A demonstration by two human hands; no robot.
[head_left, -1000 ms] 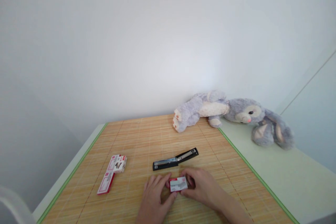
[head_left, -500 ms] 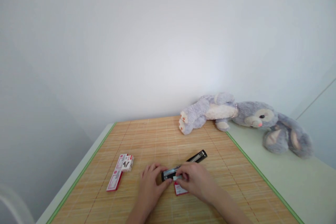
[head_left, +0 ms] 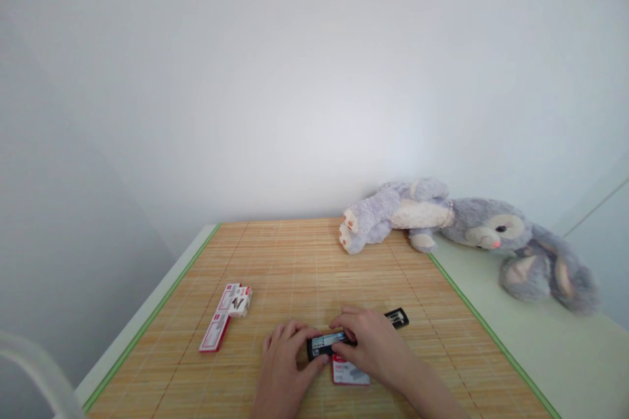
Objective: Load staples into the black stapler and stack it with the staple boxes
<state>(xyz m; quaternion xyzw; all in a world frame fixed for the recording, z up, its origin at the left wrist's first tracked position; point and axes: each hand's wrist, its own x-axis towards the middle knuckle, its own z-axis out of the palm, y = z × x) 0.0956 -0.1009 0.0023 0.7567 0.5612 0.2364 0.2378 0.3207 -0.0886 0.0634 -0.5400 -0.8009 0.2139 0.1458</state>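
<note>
A black stapler (head_left: 319,345), opened out lengthwise, lies on the bamboo mat (head_left: 289,262) with a metal part showing at its left end. My left hand (head_left: 289,363) grips that end between fingers and thumb. My right hand (head_left: 371,347) is closed over the middle of the stapler, its fingertips pressed on it; anything small inside the pinch is hidden. Beyond the right hand the stapler's far end sticks out to the right. Just below the stapler lies a red and white box (head_left: 350,372), partly covered by the right hand.
Red and white flat boxes (head_left: 215,332) and a small white box (head_left: 240,302) lie at the left of the mat. A grey plush rabbit (head_left: 422,213) lies along the back right, against the wall. A pale curved object (head_left: 39,366) shows at the lower left.
The stapler's far end has swung down and to the right. A pale piece seen at my right fingertips before no longer shows. More of the box below is visible, and the view has shifted slightly.
</note>
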